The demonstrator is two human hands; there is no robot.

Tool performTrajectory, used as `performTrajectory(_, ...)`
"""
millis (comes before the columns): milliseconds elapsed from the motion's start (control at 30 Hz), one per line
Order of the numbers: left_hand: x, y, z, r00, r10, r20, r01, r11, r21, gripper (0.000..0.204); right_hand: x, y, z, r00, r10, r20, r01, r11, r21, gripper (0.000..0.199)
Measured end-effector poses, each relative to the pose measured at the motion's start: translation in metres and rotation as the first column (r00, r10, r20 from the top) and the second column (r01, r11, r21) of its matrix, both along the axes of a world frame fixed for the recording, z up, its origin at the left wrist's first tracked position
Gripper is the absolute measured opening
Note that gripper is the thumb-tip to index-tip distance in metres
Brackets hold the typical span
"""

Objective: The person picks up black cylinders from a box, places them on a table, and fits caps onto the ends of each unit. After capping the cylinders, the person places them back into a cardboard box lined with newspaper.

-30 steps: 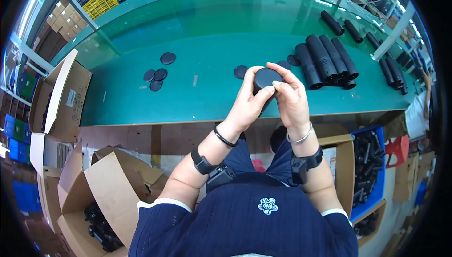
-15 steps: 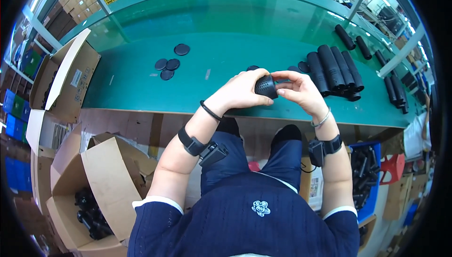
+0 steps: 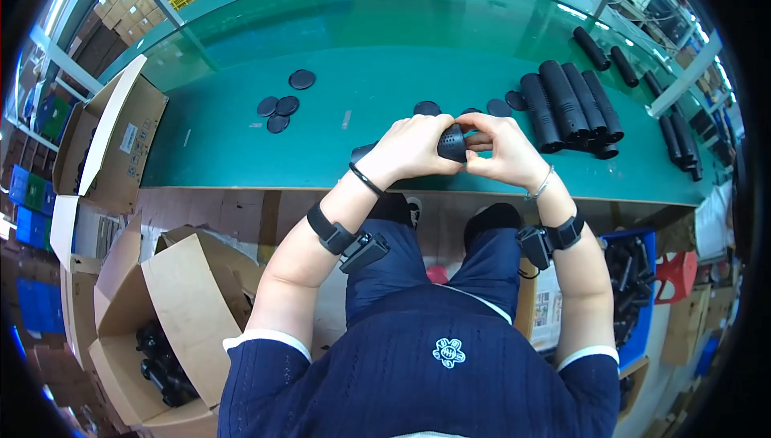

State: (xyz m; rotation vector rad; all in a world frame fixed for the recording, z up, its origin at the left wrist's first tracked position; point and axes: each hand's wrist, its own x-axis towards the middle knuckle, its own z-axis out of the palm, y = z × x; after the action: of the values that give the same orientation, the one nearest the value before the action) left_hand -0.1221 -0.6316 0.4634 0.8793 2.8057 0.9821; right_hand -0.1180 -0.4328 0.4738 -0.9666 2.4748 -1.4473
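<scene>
My left hand point(image 3: 414, 149) is wrapped round a black tube point(image 3: 452, 144) whose end is dotted with small holes. The tube lies crosswise just above the bench's near edge, and its other end shows past my left wrist. My right hand point(image 3: 511, 153) has thumb and fingers closed at the tube's right end; whether a small part is pinched there is hidden. Flat black discs lie just beyond my hands, one disc point(image 3: 427, 108) behind the left and another disc point(image 3: 499, 108) behind the right.
Stacked black tubes point(image 3: 569, 105) lie on the green bench point(image 3: 241, 149) to the right, with more tubes point(image 3: 679, 145) beyond the frame post. Several discs point(image 3: 287, 105) are at the left. Cardboard boxes point(image 3: 181, 301) stand left; a blue crate point(image 3: 640, 342) of black parts sits right.
My right fingers have closed in from slightly apart onto the tube's right end. My left hand keeps its hold on the tube, which has turned slightly.
</scene>
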Motion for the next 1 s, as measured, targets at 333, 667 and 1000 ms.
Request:
performTrajectory(333,-0.007,-0.007,0.001,0.997,0.064,-0.037,-0.059,0.991,0.120,0.057,-0.017,0.001,-0.002,0.951,-0.014,0.308,0.092,0.966,-0.240,0.036)
performTrajectory(667,0.000,0.003,-0.022,0.948,0.149,-0.280,-0.129,0.988,0.090,0.063,-0.029,0.007,-0.003,0.940,-0.016,0.340,0.064,0.990,-0.129,0.041)
performTrajectory(1000,-0.004,0.013,-0.014,0.969,0.143,-0.202,-0.157,0.986,-0.054,0.060,-0.030,0.009,-0.005,0.935,-0.047,0.350,0.088,0.991,-0.101,0.046)
